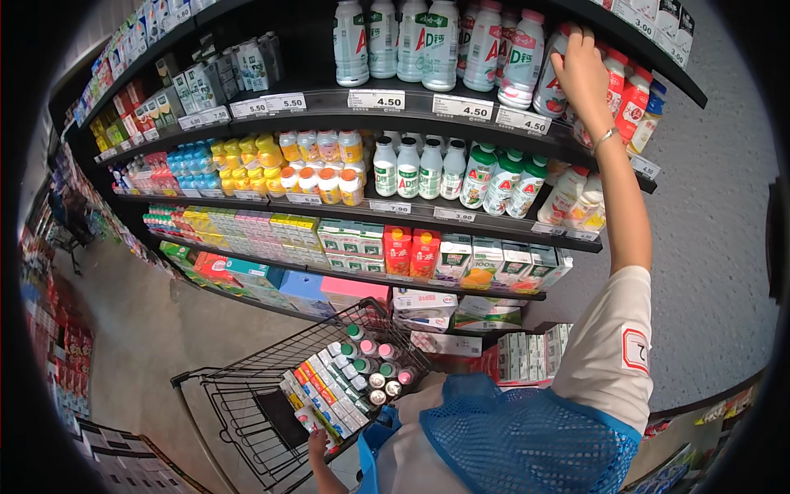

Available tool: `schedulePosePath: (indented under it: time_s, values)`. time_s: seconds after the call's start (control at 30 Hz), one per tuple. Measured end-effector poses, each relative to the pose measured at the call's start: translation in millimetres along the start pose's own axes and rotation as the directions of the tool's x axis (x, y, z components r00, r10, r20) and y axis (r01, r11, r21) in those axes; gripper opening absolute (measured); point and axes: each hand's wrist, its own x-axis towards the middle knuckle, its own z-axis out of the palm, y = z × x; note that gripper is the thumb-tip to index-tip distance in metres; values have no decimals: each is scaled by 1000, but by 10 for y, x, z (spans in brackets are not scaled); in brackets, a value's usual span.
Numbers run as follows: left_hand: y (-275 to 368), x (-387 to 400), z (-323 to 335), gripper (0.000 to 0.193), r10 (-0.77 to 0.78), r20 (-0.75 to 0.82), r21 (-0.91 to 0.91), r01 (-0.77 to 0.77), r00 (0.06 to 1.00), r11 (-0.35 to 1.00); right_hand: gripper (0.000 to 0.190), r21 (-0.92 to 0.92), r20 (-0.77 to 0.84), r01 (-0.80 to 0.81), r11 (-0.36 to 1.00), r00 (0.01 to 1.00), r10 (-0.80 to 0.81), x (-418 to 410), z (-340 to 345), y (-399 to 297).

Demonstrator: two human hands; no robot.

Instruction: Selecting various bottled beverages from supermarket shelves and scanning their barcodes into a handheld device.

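Observation:
My right hand (583,71) reaches up to the top visible shelf, its fingers and thumb around the upper part of a white plastic drink bottle (551,92) with a strawberry picture. Its red cap is partly covered by the fingers. Pink-capped bottles (521,58) stand to its left, and red-and-white bottles (632,102) to its right. Low in the view, my left hand (318,441) is at a pale container (305,420) with a red picture, over the shopping cart (241,395). The fingers seem closed around its lower end.
Inside the cart are rows of small drink cartons (333,389) and several capped bottles (387,352). Lower shelves hold small bottles (407,167) and juice cartons (453,256). Price tags (376,100) line the black shelf edge. At right is a grey panel (703,247).

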Motion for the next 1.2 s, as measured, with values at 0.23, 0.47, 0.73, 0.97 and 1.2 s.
schedulePosePath:
  time_s: [0.23,0.47,0.73,0.97,1.2]
  values:
    - [348,-135,160,32,281,-11,-56,-281,960,958,56,360,-261,99,928,965,-1,-342,-158,-101]
    - [1196,-455,205,38,514,-45,139,-504,856,852,53,608,-377,207,767,925,50,-686,-221,215]
    - [2647,-1707,498,28,686,-25,127,-679,727,724,59,916,-355,254,311,874,333,-1499,-879,322]
    - [4213,-3217,941,42,984,53,29,-985,173,172,88,977,67,26,-214,907,417,-2061,-896,-175]
    - [4454,-3829,1429,103,1000,17,-50,-999,-16,-15,87,780,355,-195,-595,920,165,-2262,-916,-579]
